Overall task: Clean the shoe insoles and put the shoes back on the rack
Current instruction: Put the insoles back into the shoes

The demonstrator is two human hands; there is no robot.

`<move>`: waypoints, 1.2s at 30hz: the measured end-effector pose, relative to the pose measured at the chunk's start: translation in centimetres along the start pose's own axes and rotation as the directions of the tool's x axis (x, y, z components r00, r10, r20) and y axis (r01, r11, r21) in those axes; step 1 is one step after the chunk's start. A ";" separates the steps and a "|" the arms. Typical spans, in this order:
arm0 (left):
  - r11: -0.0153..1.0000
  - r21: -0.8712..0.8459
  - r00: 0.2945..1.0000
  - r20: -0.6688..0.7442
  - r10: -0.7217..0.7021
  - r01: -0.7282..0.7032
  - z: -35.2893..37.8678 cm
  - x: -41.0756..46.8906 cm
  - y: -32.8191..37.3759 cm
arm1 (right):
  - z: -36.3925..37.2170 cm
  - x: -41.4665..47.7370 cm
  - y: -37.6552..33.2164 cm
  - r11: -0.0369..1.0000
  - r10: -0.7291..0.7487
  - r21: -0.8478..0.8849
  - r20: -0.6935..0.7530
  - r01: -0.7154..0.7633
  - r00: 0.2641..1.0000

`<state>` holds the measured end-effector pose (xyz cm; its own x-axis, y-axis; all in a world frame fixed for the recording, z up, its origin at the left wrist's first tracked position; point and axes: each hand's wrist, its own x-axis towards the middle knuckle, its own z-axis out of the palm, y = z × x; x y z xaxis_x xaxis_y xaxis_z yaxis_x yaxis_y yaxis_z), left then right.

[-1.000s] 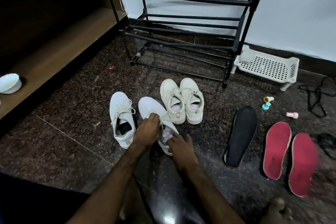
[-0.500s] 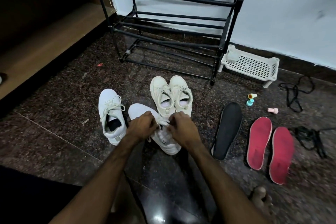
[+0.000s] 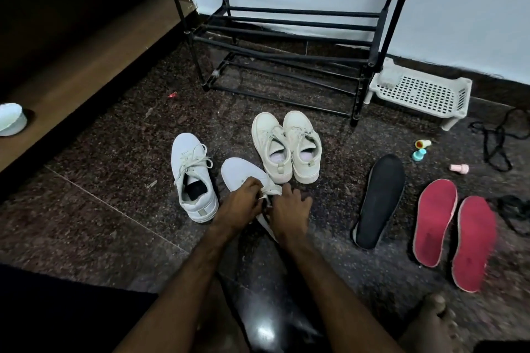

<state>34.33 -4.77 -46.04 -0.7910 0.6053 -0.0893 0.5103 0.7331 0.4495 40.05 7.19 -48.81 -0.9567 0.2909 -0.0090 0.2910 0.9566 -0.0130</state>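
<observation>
A white sneaker lies on the dark floor in front of me. My left hand pinches its laces over the tongue. My right hand covers the shoe's opening and heel side, fingers curled onto it. Its mate stands to the left with a dark insole inside. A cream pair sits just beyond. A black insole and two red insoles lie on the floor to the right. The black shoe rack stands at the back against the wall.
A white perforated plastic stand sits right of the rack. Small caps and a pink piece lie near black laces. A wooden ledge with a white bowl runs along the left. My foot is at bottom right.
My right hand came off the floor onto the sneaker beside my left hand. Both hands now work at the laces. The view shifted slightly.
</observation>
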 end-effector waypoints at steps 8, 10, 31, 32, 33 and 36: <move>0.959 0.231 0.985 -0.094 -0.144 0.162 1.3 -0.5 1.9 | 0.0 1.2 2.3 0.897 -0.442 -0.120 -0.202 0.426 0.874; 0.935 0.296 0.980 -0.093 -0.175 0.195 1.4 -0.5 2.6 | -0.3 1.8 3.0 0.835 -0.550 -0.191 -0.232 0.516 0.803; 0.995 0.068 0.995 -0.078 -0.063 0.069 0.4 -0.2 0.2 | -1.5 4.3 4.8 0.814 -0.554 0.090 -0.175 0.574 0.814; 0.995 0.083 0.996 -0.082 -0.045 0.051 0.3 -0.1 0.3 | -1.7 4.6 5.0 0.814 -0.564 0.074 -0.137 0.577 0.814; 0.992 0.116 0.996 -0.082 -0.033 0.042 0.3 0.0 0.4 | -1.9 4.8 5.1 0.809 -0.580 0.062 -0.074 0.584 0.811; 0.966 0.245 0.995 -0.074 -0.062 0.079 0.2 0.5 0.7 | -2.2 5.0 5.2 0.801 -0.597 0.057 -0.003 0.596 0.803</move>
<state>34.31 -3.93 -45.92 -0.8440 0.5339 -0.0513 0.5136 0.8321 0.2092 36.79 13.61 -46.73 -0.9415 -0.3371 0.0036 -0.3365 0.9389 -0.0724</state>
